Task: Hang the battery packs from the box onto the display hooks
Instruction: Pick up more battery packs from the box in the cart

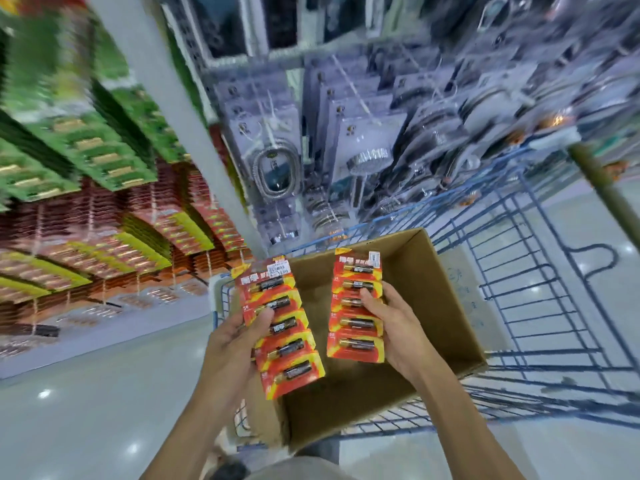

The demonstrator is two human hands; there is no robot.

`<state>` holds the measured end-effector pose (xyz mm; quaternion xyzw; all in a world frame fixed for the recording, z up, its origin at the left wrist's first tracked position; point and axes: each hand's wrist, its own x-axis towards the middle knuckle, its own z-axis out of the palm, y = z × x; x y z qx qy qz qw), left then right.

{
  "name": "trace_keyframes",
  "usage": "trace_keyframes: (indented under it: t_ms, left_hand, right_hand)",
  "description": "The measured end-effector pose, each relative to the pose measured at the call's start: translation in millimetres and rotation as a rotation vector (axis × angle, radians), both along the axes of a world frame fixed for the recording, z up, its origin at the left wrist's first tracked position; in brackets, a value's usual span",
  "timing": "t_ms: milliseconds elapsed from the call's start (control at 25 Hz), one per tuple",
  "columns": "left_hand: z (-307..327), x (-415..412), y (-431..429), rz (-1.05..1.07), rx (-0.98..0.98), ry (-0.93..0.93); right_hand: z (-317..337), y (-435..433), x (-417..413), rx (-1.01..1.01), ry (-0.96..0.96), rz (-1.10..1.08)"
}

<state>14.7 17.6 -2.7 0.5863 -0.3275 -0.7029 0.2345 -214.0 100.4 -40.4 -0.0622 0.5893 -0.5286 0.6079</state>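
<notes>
Pick step looks done: left hand grips one battery strip, right hand grips a second strip, both held over the cardboard box in the blue cart. Box interior looks bare where visible. Next move, I'd say: turn left to the battery display and line a strip's top hole up with a hook; hooks too blurred to pick out.

Two battery strips, the left strip and the right strip, are glossy red and yellow printed card. Clear plastic blisters cover their shiny metal cells. The box is matt brown cardboard, plain and slightly rough inside. The cart is thin wire with a smooth blue coating. The floor is pale and polished, mirroring lights. The shower head looks chromed, packed in clear plastic.
</notes>
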Motion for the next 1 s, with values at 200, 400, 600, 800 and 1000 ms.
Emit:
trace_keyframes:
  t_ms: [200, 400, 600, 800, 1000]
  left_hand:
    - [44, 85, -9, 0.062, -0.100, 0.074]
    - [74, 222, -21, 0.181, -0.167, 0.160]
    - [95, 368, -15, 0.365, -0.219, 0.242]
    - [123, 481, -3, 0.527, -0.330, 0.258]
    - [150, 559, -6, 0.664, -0.466, 0.245]
  right_hand:
    - [62, -11, 83, -0.123, 0.091, 0.000]
    - [94, -26, 196, -0.196, 0.204, 0.086]
    - [115, -56, 329, -0.257, 0.255, 0.193]
    - [145, -103, 446, -0.372, 0.345, 0.351]
    - [177, -147, 540, -0.528, 0.365, 0.491]
